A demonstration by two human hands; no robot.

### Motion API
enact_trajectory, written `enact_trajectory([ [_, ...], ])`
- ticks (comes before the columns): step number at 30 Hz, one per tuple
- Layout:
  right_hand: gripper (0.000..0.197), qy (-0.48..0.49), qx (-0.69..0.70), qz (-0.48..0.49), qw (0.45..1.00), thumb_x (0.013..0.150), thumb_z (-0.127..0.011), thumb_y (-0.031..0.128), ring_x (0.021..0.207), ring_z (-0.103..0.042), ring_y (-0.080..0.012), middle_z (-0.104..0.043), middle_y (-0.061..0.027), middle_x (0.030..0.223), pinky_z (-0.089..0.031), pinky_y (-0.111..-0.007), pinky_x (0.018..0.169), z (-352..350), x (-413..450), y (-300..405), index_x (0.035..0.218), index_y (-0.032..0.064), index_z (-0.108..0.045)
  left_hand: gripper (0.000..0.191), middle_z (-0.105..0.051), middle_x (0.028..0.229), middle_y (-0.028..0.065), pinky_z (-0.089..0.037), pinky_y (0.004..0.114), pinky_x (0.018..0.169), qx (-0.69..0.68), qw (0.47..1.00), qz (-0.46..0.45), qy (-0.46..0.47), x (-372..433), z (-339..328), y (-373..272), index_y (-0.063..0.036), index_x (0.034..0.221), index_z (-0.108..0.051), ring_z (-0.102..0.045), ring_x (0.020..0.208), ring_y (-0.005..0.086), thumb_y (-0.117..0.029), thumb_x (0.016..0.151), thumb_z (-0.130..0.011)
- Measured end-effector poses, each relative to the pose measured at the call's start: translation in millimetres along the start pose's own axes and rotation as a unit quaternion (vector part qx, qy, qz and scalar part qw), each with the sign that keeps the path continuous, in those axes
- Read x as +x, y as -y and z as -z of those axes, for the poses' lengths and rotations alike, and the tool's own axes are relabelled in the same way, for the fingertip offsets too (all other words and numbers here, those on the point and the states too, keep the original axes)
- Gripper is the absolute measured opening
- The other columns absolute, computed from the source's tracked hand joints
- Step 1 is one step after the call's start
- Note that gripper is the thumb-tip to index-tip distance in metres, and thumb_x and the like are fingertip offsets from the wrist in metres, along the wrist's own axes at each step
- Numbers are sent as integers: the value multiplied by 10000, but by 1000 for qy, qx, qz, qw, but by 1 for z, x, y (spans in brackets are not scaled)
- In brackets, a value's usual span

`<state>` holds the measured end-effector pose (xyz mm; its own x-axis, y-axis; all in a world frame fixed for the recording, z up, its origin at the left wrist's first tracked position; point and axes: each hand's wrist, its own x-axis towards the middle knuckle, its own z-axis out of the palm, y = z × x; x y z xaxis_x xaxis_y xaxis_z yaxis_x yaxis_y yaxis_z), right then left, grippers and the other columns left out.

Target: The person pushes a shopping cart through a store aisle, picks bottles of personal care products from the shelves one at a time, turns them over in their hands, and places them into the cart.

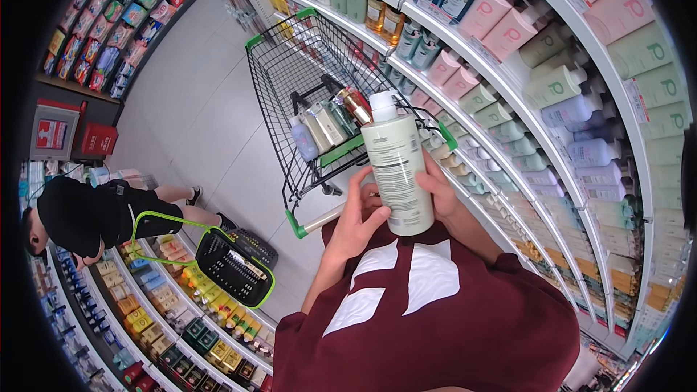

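Note:
A large pale green pump bottle [398, 174] with a white top is held upright between both hands, its printed back towards the camera. My left hand [359, 207] grips its left side, thumb across the lower front. Around the right edge curls my right hand [436, 185], with its thumb on the front. Just beyond stands a black wire shopping cart [272, 92] with green corners. Inside the cart lie several bottles, among them a lavender bottle [304, 139], cream-coloured ones [326, 128] and a red-and-gold one [355, 104].
Curved-looking shelves [523, 87] of pump bottles run along the right. At left a person in black [87, 209] stands by a lower shelf, near a black shopping basket [234, 267] with a green rim. Packets fill a rack [120, 16] at upper left; grey floor tiles [185, 92] lie between.

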<state>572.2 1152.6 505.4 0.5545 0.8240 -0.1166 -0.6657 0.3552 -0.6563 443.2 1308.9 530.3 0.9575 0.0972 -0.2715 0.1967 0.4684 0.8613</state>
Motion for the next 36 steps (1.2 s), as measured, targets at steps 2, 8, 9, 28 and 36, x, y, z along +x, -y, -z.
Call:
enact_trajectory([
  [2, 764, -25, -65, 18, 997, 923, -570, 236, 1307, -480, -280, -427, -180, 1455, -394, -403, 1082, -15, 4, 8, 1545, 17, -185, 765, -505, 1326, 173, -409, 367, 1030, 31, 998, -45, -16, 6, -3, 8, -17, 1497, -230, -535, 1180, 230, -220, 905, -669],
  [8, 721, -2, -177, -12, 984, 918, -610, 148, 1273, -504, -251, -431, -165, 1450, -384, -411, 1083, -27, 3, 23, 1528, 19, -250, 821, -525, 1337, 163, -396, 374, 1052, -26, 997, -1, -67, 8, 17, 35, 18, 1447, -345, -517, 1231, 248, -425, 853, -697],
  [9, 721, -1, -177, -11, 984, 918, -610, 148, 1273, -504, -251, -431, -165, 1450, -384, -411, 1083, -24, 3, 25, 1528, 19, -250, 825, -539, 1317, 161, -413, 366, 1033, -70, 996, 9, -56, 6, 19, 38, 24, 1433, -363, -534, 1207, 238, -446, 843, -697],
  [28, 685, -77, 75, -253, 962, 953, -589, 402, 1221, -564, -310, -539, -188, 1343, -458, -461, 1044, 53, -3, -14, 1445, -12, -351, 484, -688, 662, 102, -531, 383, 640, 414, 904, 39, -101, 44, 20, -4, -54, 1248, -638, -670, 595, 307, -365, 878, -663],
  [36, 646, -190, 67, -326, 924, 995, -450, 517, 996, -674, -338, -634, -202, 1154, -558, -505, 875, 98, 78, -9, 1373, -6, -432, 502, -723, 984, 190, -428, 570, 925, 597, 715, 261, -255, 100, 165, 157, -85, 1158, -659, -678, 976, 370, -501, 941, -482],
])
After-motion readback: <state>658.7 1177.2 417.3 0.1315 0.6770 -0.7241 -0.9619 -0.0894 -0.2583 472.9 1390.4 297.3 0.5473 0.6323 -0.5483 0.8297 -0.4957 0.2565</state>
